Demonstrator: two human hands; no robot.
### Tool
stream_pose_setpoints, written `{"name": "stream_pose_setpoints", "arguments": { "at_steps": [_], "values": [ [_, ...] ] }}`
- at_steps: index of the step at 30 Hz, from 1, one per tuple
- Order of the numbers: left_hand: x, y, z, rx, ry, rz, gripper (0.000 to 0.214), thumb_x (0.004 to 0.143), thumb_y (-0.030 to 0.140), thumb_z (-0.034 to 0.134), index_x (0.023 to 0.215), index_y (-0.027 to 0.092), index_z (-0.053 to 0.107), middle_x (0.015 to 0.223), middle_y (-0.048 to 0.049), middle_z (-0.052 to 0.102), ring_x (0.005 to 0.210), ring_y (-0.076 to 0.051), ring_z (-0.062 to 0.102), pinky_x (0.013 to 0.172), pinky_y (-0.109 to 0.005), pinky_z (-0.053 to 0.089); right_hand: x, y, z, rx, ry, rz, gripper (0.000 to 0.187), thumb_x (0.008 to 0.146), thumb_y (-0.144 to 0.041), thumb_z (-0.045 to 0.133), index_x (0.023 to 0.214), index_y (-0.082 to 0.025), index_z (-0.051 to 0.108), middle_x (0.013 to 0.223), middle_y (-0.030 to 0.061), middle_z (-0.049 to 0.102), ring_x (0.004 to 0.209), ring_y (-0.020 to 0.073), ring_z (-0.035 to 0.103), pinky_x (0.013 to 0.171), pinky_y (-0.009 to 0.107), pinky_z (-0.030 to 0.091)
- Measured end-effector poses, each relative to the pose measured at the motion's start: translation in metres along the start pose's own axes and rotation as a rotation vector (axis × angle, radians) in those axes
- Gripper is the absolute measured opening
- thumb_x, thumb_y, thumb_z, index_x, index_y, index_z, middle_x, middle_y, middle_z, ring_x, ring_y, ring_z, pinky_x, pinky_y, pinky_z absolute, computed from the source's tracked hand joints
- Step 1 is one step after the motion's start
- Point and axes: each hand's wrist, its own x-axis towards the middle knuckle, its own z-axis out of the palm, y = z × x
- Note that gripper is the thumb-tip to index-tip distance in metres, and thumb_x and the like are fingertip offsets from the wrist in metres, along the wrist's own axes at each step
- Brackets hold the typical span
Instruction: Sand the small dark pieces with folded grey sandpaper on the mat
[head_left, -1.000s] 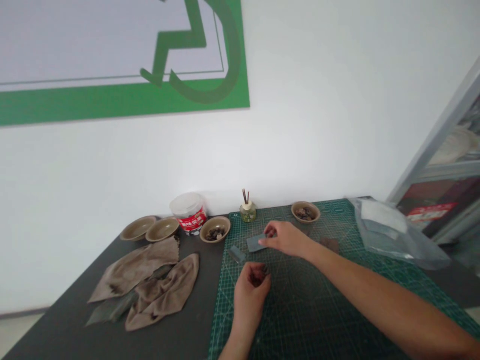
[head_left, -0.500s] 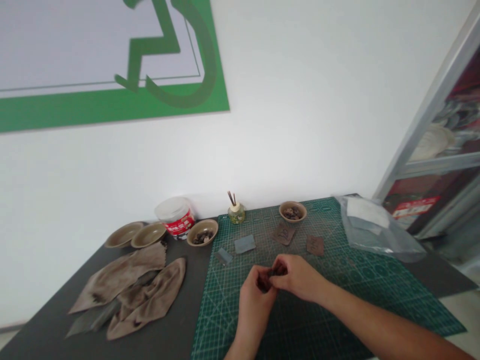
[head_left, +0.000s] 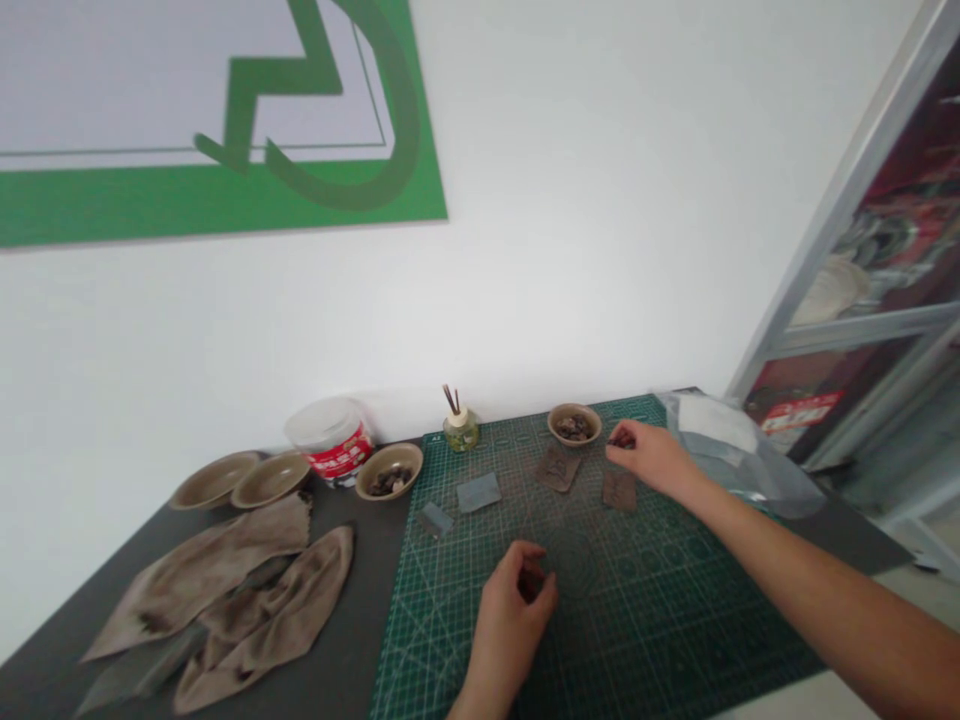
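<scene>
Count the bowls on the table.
4: a shallow bowl and its neighbour at far left, a bowl of stones by the red-labelled tub, and another bowl of stones on the green cutting mat.

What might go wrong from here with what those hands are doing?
The small dark piece pinched in the right hand could slip and be hard to spot on the dark green cutting mat. That hand is also close to the small bowl of dark pieces, so it might knock it. The left hand seems to cup something dark that could drop too.
</scene>
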Motion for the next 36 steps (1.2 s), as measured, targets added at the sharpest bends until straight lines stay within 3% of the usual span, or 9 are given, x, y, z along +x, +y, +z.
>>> {"name": "stream_pose_setpoints", "arguments": {
  "at_steps": [6,11,15,20,26,30,33,36],
  "values": [
    [-0.001,0.0,0.001,-0.004,-0.03,-0.002,0.015,0.079,0.025,0.057,0.093,0.02,0.06,0.072,0.0006,0.058,0.065,-0.014,0.054,0.062,-0.024,0.039,0.04,0.022,0.003,-0.149,0.012,0.009,0.02,0.074,-0.034,0.063,0.087,-0.019,0.067,0.082,0.0061,0.07,0.075,0.0207,0.062,0.065,0.028,0.04],
    [-0.002,-0.003,0.002,0.01,-0.04,-0.003,0.014,0.081,0.024,0.055,0.094,0.021,0.058,0.075,0.0005,0.059,0.067,-0.014,0.055,0.062,-0.024,0.038,0.069,0.005,0.026,-0.256,-0.017,-0.074,0.025,0.08,-0.038,0.059,0.094,-0.018,0.067,0.087,0.0084,0.07,0.08,0.0211,0.063,0.067,0.027,0.039],
    [-0.003,-0.005,0.002,0.03,-0.031,0.002,0.014,0.081,0.024,0.055,0.094,0.021,0.058,0.074,0.0008,0.059,0.067,-0.014,0.054,0.062,-0.024,0.037,0.088,-0.009,0.048,-0.359,-0.109,-0.037,0.031,0.08,-0.042,0.06,0.097,-0.017,0.068,0.092,0.011,0.07,0.086,0.0224,0.063,0.068,0.027,0.04],
    [-0.002,-0.004,0.001,0.041,-0.034,0.002,0.014,0.081,0.021,0.053,0.094,0.02,0.058,0.075,0.0009,0.059,0.067,-0.013,0.054,0.063,-0.023,0.038,0.099,-0.009,0.069,-0.406,-0.204,0.007,0.027,0.077,-0.042,0.061,0.079,-0.017,0.072,0.083,0.0114,0.071,0.077,0.0226,0.064,0.066,0.028,0.041],
    [-0.005,0.001,0.0,0.092,-0.019,0.039,0.015,0.082,0.02,0.051,0.094,0.02,0.058,0.078,-0.0003,0.06,0.07,-0.013,0.056,0.065,-0.023,0.04,0.101,-0.002,0.069,-0.44,-0.225,0.04,0.03,0.077,-0.045,0.059,0.08,-0.018,0.073,0.087,0.012,0.071,0.082,0.0243,0.065,0.068,0.029,0.043],
    [-0.004,0.021,-0.028,0.263,0.022,0.172,0.019,0.082,0.02,0.051,0.099,0.021,0.06,0.088,-0.0036,0.062,0.08,-0.016,0.057,0.071,-0.026,0.042,0.101,0.002,0.067,-0.45,-0.21,0.076,0.036,0.078,-0.05,0.058,0.089,-0.018,0.073,0.095,0.0131,0.071,0.088,0.026,0.066,0.071,0.03,0.045],
    [0.012,0.035,-0.073,0.445,0.092,0.254,0.016,0.084,0.024,0.05,0.095,0.02,0.061,0.089,-0.0049,0.062,0.087,-0.019,0.057,0.077,-0.029,0.043,0.102,0.006,0.068,-0.456,-0.196,0.123,0.042,0.079,-0.051,0.059,0.098,-0.016,0.071,0.101,0.0162,0.069,0.093,0.0284,0.065,0.074,0.032,0.047],
    [0.043,0.034,-0.125,0.641,0.21,0.255,0.015,0.085,0.026,0.05,0.092,0.019,0.062,0.088,-0.0051,0.063,0.087,-0.02,0.058,0.079,-0.03,0.043,0.104,0.009,0.069,-0.457,-0.191,0.171,0.048,0.079,-0.054,0.059,0.101,-0.013,0.07,0.103,0.0197,0.068,0.096,0.0307,0.065,0.076,0.035,0.048]
  ]
}}
